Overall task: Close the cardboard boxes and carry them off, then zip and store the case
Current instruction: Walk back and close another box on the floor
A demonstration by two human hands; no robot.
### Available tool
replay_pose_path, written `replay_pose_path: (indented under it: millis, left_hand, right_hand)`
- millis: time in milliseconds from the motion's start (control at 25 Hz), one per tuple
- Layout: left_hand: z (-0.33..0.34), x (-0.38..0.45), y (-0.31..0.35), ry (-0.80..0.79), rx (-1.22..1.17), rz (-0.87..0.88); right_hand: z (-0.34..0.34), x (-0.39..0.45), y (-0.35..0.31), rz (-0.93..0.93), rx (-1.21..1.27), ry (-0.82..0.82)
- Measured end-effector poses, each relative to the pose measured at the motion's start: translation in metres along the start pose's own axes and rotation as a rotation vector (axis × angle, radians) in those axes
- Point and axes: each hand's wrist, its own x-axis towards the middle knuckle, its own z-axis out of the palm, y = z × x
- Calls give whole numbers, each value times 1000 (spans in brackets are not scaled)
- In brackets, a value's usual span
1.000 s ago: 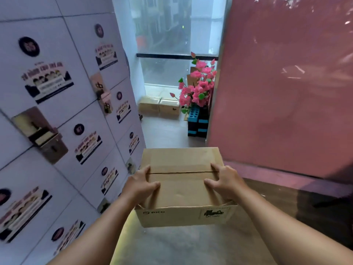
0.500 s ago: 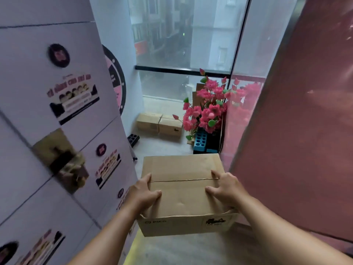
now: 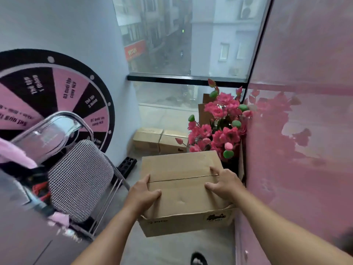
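Narrow corridor ending at a big window (image 3: 187, 44), pink glossy wall (image 3: 305, 131) on my right side, white wall with a black-and-pink prize wheel (image 3: 63, 96) on the left. Cardboard box (image 3: 183, 194) held off the floor in front of me, flaps closed, seam running across the top. My left hand (image 3: 142, 194) grips the box's left top edge, thumb lying on the lid, fingers wrapped down the side. My right hand (image 3: 224, 183) clamps the right top edge the same way, thumb and forefinger spread on the lid. Hands apart, one per side of the box. Beyond the box, two more cardboard boxes (image 3: 160, 140) sit on the floor under the window. Pink artificial flowers (image 3: 219, 127) stand just right of those, against the pink wall. Left of the box: folding chair (image 3: 76, 175) with checked seat, black tray (image 3: 127, 164) on the floor behind it.
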Motion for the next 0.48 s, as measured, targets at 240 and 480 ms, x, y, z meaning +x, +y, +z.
replay_pose_path:
  millis: [240, 480]
  left_hand:
    - [-33, 163, 39, 50, -4, -91]
    - [-71, 319, 35, 112, -23, -196]
  right_hand:
    - [-28, 176, -57, -20, 33, -53]
    - [-31, 336, -122, -89, -10, -126]
